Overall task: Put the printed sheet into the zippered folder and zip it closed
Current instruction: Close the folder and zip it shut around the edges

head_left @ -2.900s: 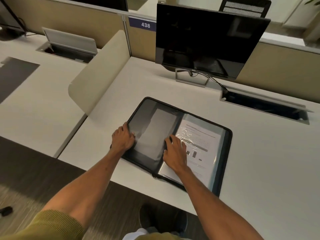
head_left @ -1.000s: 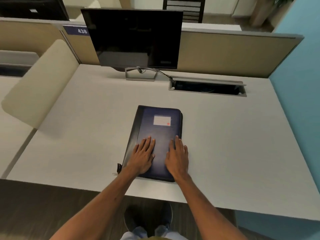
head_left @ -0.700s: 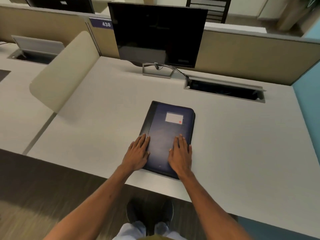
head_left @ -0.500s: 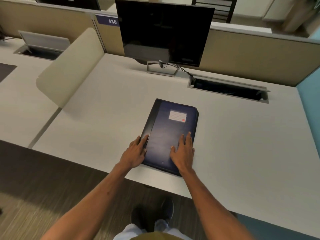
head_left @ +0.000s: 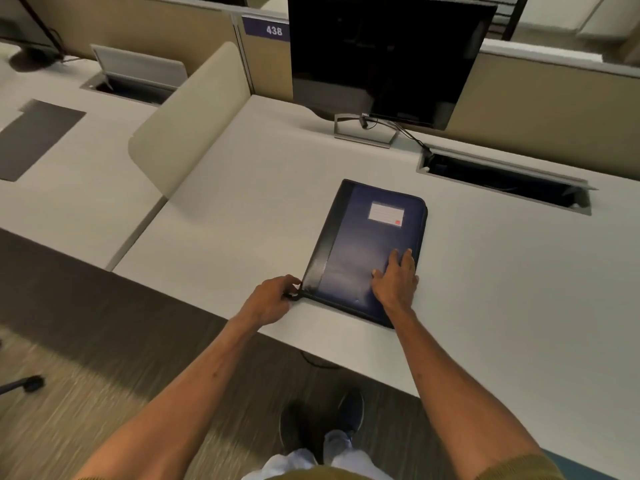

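Observation:
The dark blue zippered folder (head_left: pixel 360 247) lies folded shut on the white desk (head_left: pixel 242 216), a white label near its far right corner. The printed sheet is hidden inside it. My left hand (head_left: pixel 272 299) sits at the folder's near left corner, fingers pinched on the black zipper pull (head_left: pixel 294 296). My right hand (head_left: pixel 396 280) lies flat on the cover near its right edge, fingers spread.
A black monitor (head_left: pixel 388 57) on a metal stand rises behind the folder, its cable running to an open cable tray (head_left: pixel 502 181) at the back right. A beige divider panel (head_left: pixel 190 116) stands to the left. The desk's front edge runs just below my hands.
The open folder with the sheet showing was folded shut. My left hand slid off the cover to the near left corner and pinched the zipper pull; my right hand stayed flat on the cover.

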{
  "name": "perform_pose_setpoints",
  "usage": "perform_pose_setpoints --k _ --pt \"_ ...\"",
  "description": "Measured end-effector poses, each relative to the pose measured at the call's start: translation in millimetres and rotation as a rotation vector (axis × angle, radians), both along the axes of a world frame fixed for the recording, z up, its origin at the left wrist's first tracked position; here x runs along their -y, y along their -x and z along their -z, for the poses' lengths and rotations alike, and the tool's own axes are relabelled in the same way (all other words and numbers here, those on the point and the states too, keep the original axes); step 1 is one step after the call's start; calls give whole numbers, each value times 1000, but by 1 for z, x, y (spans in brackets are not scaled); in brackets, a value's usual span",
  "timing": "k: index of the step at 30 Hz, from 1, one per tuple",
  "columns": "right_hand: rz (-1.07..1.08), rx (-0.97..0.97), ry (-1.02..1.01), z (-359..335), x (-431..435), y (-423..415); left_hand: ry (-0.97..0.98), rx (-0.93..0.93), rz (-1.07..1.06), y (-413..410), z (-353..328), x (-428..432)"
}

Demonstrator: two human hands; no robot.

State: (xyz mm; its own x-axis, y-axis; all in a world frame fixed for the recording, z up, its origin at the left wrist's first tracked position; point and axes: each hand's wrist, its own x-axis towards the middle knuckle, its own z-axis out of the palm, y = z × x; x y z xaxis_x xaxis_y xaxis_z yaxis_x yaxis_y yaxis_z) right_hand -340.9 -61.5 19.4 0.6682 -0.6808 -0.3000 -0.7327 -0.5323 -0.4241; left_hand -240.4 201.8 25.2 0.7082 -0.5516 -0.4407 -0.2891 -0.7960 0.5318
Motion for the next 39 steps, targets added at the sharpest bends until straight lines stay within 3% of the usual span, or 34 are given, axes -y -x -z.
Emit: perform_pose_setpoints --k 5,15,23,30,39 --pt "-43 51 125 4 -36 -6 -30 67 49 1 3 -9" --pt "-260 250 110 14 -144 7 -34 186 54 7 9 -15" --pt "-179 100 -75 21 -179 7 49 121 -43 13 13 -19" --pt "-25 166 -130 24 -182 1 95 98 -58 13 18 -21" --pt "-6 204 -113 25 -184 0 146 94 -82 15 22 -21"
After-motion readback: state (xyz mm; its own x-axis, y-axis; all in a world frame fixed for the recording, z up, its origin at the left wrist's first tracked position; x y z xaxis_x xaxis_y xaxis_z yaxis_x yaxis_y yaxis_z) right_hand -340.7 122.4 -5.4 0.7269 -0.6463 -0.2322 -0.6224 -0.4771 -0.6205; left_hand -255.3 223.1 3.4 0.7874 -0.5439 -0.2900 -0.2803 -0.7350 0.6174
